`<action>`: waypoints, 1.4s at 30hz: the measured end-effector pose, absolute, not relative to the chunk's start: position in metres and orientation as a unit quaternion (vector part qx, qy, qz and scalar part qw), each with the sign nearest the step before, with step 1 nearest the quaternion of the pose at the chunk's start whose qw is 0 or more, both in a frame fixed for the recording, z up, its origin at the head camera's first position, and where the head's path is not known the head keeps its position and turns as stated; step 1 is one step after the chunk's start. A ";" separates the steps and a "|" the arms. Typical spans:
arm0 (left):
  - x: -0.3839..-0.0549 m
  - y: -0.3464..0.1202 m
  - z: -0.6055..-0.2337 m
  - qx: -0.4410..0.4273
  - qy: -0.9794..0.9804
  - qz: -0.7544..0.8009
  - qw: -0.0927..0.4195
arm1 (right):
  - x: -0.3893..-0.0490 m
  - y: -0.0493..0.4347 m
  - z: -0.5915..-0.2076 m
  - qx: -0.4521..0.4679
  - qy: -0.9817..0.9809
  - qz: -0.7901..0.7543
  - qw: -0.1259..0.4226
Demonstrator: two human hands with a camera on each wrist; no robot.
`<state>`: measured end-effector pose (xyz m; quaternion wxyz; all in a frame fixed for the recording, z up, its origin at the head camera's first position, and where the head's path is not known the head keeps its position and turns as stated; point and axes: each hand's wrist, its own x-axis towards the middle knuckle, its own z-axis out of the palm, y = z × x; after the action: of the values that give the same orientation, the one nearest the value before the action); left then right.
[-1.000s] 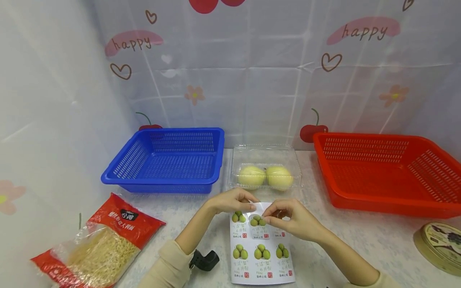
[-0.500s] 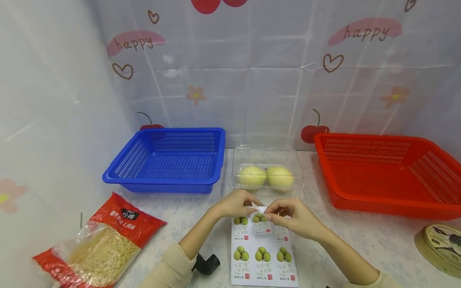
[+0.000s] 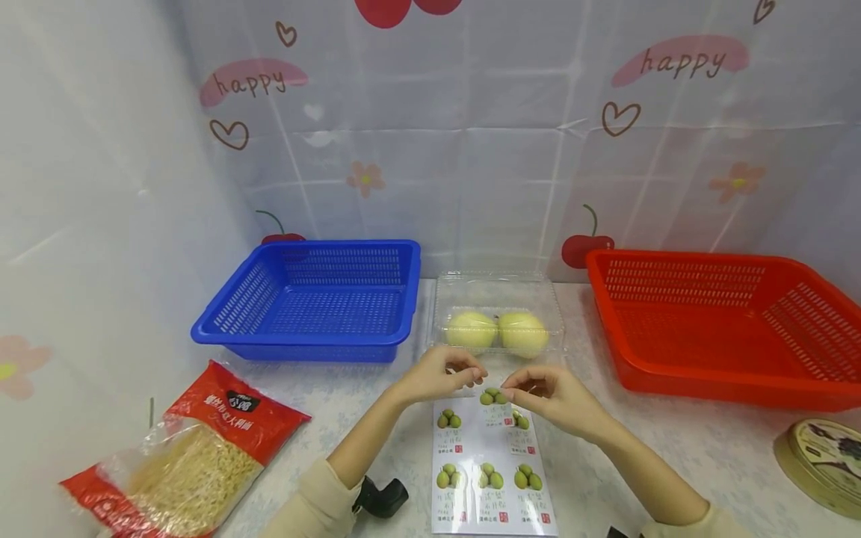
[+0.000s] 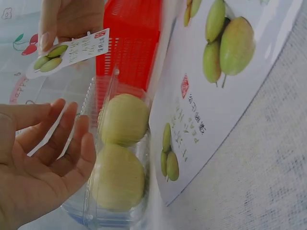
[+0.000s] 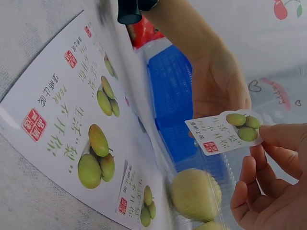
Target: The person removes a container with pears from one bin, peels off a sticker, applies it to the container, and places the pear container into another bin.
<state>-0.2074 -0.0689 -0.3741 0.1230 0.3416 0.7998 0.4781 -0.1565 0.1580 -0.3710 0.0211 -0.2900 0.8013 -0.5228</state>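
My right hand [image 3: 554,396] pinches a pear-printed sticker [image 3: 496,402] by its edge between thumb and finger, held above the sheet. In the right wrist view the whole sticker [image 5: 223,132] shows, with green pears, handwriting and a red stamp. My left hand [image 3: 437,375] hovers just left of it, fingers loosely curled; the left wrist view shows this hand [image 4: 53,158] holding nothing. Below both hands lies a white sticker sheet [image 3: 471,454] with several matching prints. Behind them stands a clear plastic clamshell box [image 3: 494,291] with two yellow-green pears [image 3: 523,332].
A blue basket [image 3: 303,340] stands at the back left, a red basket [image 3: 673,377] at the back right. At the left lies a red-ended bag of pasta [image 3: 195,456]. A round tin [image 3: 824,463] sits at the right edge. A black device [image 3: 382,497] is at my left wrist.
The sticker has come off the sheet and up in my right hand. My left hand has let go of the sheet's top edge, and the sheet lies lower.
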 end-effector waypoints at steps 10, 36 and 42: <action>-0.204 -0.072 -0.359 0.299 0.765 0.555 0.129 | -0.171 0.159 -0.361 -0.220 0.807 -0.548 0.018; -0.216 -0.059 -0.344 0.282 0.800 0.529 0.021 | -0.197 0.158 -0.345 -0.211 0.814 -0.540 -0.026; -0.225 -0.054 -0.335 0.263 0.811 0.523 0.000 | -0.208 0.156 -0.338 -0.215 0.821 -0.527 -0.041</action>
<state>-0.2252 -0.0543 -0.3349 0.0002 0.2626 0.8109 0.5230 -0.2080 0.1561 -0.3382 -0.0406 -0.2153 0.8214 -0.5265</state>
